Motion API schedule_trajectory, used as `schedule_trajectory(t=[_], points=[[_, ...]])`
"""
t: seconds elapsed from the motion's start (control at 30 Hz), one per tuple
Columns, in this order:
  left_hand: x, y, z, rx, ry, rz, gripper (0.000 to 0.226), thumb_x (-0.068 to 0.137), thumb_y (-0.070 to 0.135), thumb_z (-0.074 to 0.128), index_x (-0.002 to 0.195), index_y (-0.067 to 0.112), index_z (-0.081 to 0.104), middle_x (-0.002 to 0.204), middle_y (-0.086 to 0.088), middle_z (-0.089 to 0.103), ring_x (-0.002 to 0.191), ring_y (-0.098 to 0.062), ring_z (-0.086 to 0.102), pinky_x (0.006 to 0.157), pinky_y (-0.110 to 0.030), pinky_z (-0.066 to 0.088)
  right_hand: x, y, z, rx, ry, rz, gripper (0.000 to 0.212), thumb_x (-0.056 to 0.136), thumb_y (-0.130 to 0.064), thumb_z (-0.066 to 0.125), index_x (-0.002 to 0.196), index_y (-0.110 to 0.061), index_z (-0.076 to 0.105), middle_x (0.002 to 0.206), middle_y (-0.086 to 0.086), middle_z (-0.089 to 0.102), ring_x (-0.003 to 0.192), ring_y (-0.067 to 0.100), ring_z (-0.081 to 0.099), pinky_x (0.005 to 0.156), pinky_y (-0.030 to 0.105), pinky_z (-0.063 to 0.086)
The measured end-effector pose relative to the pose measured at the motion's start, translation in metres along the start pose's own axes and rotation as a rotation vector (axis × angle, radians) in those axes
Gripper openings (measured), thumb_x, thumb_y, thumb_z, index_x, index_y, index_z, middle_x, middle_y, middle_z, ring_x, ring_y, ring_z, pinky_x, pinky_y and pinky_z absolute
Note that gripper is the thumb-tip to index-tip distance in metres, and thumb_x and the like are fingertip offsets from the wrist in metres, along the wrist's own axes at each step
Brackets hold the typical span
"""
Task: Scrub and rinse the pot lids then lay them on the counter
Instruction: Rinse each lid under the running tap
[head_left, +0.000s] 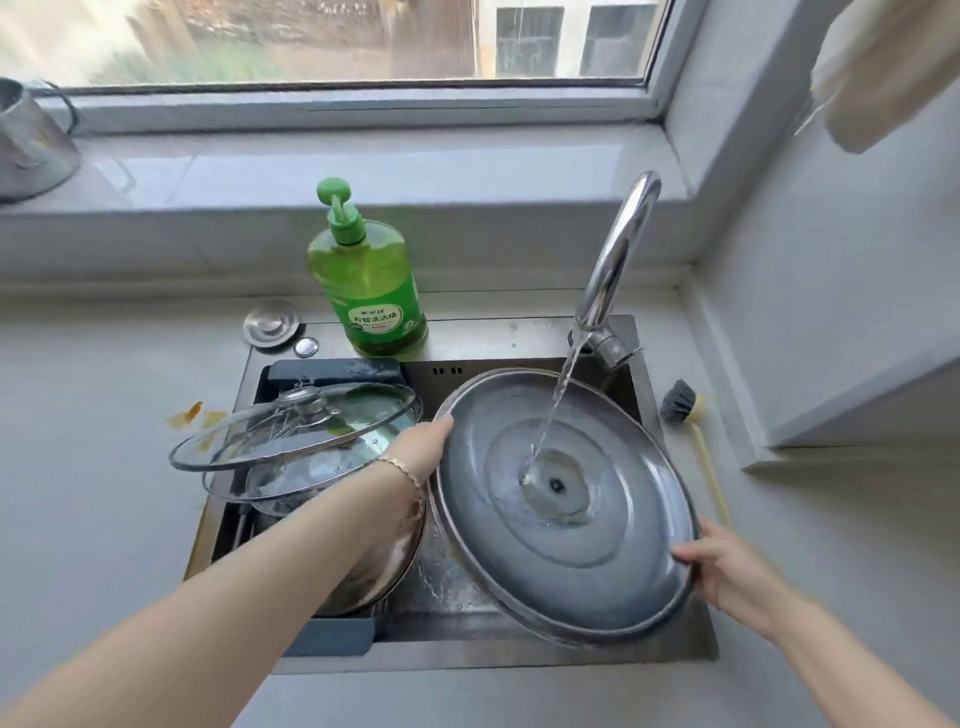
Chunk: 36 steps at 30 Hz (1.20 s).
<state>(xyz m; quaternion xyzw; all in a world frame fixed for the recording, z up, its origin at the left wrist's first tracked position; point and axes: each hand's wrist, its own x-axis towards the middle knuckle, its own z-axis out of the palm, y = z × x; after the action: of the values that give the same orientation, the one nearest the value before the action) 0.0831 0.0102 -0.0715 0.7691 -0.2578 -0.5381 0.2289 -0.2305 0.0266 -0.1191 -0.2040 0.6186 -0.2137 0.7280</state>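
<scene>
Behind the sink, a green plastic pump bottle of dish soap (369, 280) stands on the steel ledge. Its green label carries white Chinese characters, too blurred for us to read with certainty.

We hold a large round stainless-steel pot lid (597, 566) tilted over the right half of the steel sink (467, 660), its hollow inner face turned up. Water from the curved chrome tap (618, 249) falls in a thin stream and lands just beside the small dark hole at the lid's centre.

Our left hand (423, 447), a thin gold bracelet (402, 467) at the wrist, clasps the lid's upper-left rim, the fingers hidden behind the metal. Our right hand (727, 566) grips the lower-right rim with the thumb hooked over the edge onto the inner face. The lid thus lies between the two hands, held at opposite edges.

The lid's right edge reaches over the sink's right rim. Just beyond it, a dark-bristled brush with a pale handle (696, 431) lies on the grey counter (104, 493).

Left of our forearm, a round glass lid with a steel rim (291, 431) rests tilted on stacked cookware, overhanging the sink's left edge above the counter. A shiny steel bowl (374, 561) sits below our left wrist. Orange stains (189, 415) mark the counter near the glass lid.
</scene>
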Motion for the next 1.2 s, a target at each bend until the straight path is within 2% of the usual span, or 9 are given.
schedule_trajectory(t=[0.17, 0.27, 0.5, 0.63, 0.77, 0.9, 0.97, 1.07, 1.2], points=[[-0.013, 0.028, -0.024, 0.101, 0.13, 0.224, 0.035, 0.097, 0.035, 0.039, 0.094, 0.006, 0.058, 0.105, -0.019, 0.061, 0.097, -0.028, 0.057, 0.088, -0.034, 0.042, 0.025, 0.013, 0.03, 0.134, -0.125, 0.013, 0.047, 0.086, 0.016, 0.042, 0.124, -0.01, 0.048, 0.117, 0.022, 0.061, 0.097, 0.035, 0.063, 0.061, 0.035, 0.056], [-0.019, 0.03, -0.035, 0.075, 0.229, 0.322, 0.022, 0.097, 0.031, 0.04, 0.083, 0.019, 0.05, 0.094, -0.006, 0.055, 0.088, -0.019, 0.049, 0.081, -0.031, 0.038, 0.035, 0.009, 0.051, 0.125, -0.112, -0.087, 0.049, 0.086, 0.018, 0.042, 0.124, -0.013, 0.045, 0.117, 0.019, 0.06, 0.097, 0.032, 0.061, 0.061, 0.033, 0.055], [-0.008, 0.014, -0.029, -0.052, 0.278, 0.196, 0.026, 0.096, 0.035, 0.039, 0.114, 0.017, 0.044, 0.101, -0.004, 0.05, 0.097, -0.023, 0.047, 0.082, -0.031, 0.035, 0.018, -0.042, 0.052, -0.126, 0.088, -0.452, 0.052, 0.081, 0.02, 0.047, 0.119, -0.015, 0.051, 0.107, 0.005, 0.064, 0.095, 0.02, 0.061, 0.082, 0.035, 0.051], [0.0, 0.017, -0.006, 0.024, 0.194, -0.002, 0.057, 0.097, 0.042, 0.035, 0.139, 0.003, 0.033, 0.134, -0.013, 0.045, 0.122, -0.03, 0.044, 0.1, -0.033, 0.034, -0.024, -0.086, 0.045, -0.443, 0.221, -0.678, 0.04, 0.081, 0.013, 0.05, 0.098, -0.023, 0.053, 0.092, -0.004, 0.061, 0.08, 0.001, 0.059, 0.072, 0.023, 0.048], [0.004, -0.002, 0.013, 0.03, 0.038, -0.13, 0.084, 0.074, 0.062, 0.045, 0.133, 0.003, 0.044, 0.135, -0.011, 0.05, 0.119, -0.031, 0.051, 0.103, -0.039, 0.04, -0.041, -0.111, 0.03, -0.768, 0.343, -0.646, 0.02, 0.078, -0.009, 0.057, 0.097, -0.011, 0.053, 0.088, 0.002, 0.062, 0.082, 0.021, 0.057, 0.075, 0.036, 0.045], [0.006, -0.024, 0.009, 0.019, 0.059, -0.157, 0.05, 0.084, 0.046, 0.056, 0.105, 0.001, 0.061, 0.107, -0.022, 0.064, 0.085, -0.027, 0.059, 0.089, -0.043, 0.051, -0.037, -0.1, 0.021, -0.746, 0.327, -0.412, 0.015, 0.073, -0.009, 0.059, 0.086, -0.006, 0.054, 0.078, 0.007, 0.059, 0.07, 0.022, 0.054, 0.061, 0.03, 0.041], [-0.008, -0.014, 0.001, 0.003, 0.058, -0.119, 0.03, 0.087, 0.037, 0.059, 0.078, 0.008, 0.061, 0.084, -0.015, 0.065, 0.07, -0.023, 0.056, 0.073, -0.033, 0.053, -0.026, -0.082, 0.017, -0.611, 0.283, -0.225, 0.009, 0.077, 0.0, 0.055, 0.087, -0.001, 0.056, 0.074, 0.012, 0.056, 0.064, 0.024, 0.053, 0.055, 0.028, 0.041], [-0.019, -0.003, -0.009, -0.05, 0.064, -0.078, 0.027, 0.089, 0.024, 0.06, 0.07, 0.007, 0.053, 0.063, -0.007, 0.052, 0.041, -0.014, 0.053, 0.031, -0.016, 0.039, -0.008, -0.052, 0.015, -0.538, 0.22, -0.051, 0.02, 0.084, 0.004, 0.053, 0.103, 0.004, 0.061, 0.083, 0.015, 0.065, 0.076, 0.03, 0.062, 0.074, 0.039, 0.054], [-0.035, 0.009, -0.007, -0.09, 0.089, -0.031, 0.02, 0.093, 0.01, 0.053, 0.074, 0.002, 0.05, 0.062, -0.009, 0.049, 0.024, -0.006, 0.046, 0.024, -0.014, 0.032, -0.001, -0.028, 0.038, -0.85, 0.249, -0.117, 0.035, 0.091, -0.014, 0.054, 0.122, 0.003, 0.055, 0.113, 0.017, 0.062, 0.107, 0.031, 0.058, 0.093, 0.039, 0.045]])
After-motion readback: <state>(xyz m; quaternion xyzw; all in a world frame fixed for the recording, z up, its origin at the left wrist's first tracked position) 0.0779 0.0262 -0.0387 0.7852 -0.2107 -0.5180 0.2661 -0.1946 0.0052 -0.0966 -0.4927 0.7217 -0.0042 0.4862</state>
